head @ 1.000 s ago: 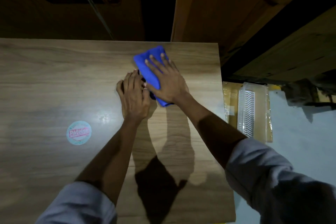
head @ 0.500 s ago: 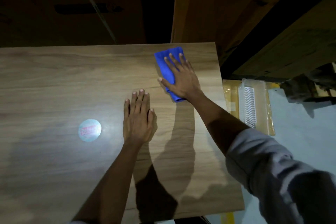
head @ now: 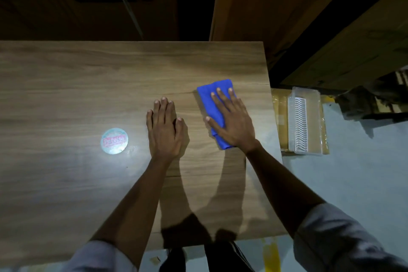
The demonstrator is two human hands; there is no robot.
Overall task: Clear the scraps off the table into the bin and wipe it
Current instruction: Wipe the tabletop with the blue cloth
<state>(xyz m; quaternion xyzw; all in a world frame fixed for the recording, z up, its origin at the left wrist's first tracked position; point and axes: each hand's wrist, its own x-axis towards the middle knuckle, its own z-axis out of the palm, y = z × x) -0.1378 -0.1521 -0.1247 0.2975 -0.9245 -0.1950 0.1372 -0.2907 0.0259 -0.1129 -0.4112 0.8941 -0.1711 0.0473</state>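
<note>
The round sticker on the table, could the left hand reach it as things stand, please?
Probably yes: the left hand lies flat beside the round sticker, with only bare tabletop between them.

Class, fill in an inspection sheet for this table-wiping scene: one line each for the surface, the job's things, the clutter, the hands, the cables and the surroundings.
Surface: wood-grain table, with a bright glare patch around a round sticker.
Job's things: folded blue cloth flat on the table near its right edge; no scraps or bin seen.
Clutter: nothing seen.
Hands: right hand presses flat on the cloth, fingers straight; left hand rests flat on bare table, apart from the cloth.
Cables: nothing seen.
Surroundings: cardboard boxes behind the table; clear plastic tray low down to its right.
</note>
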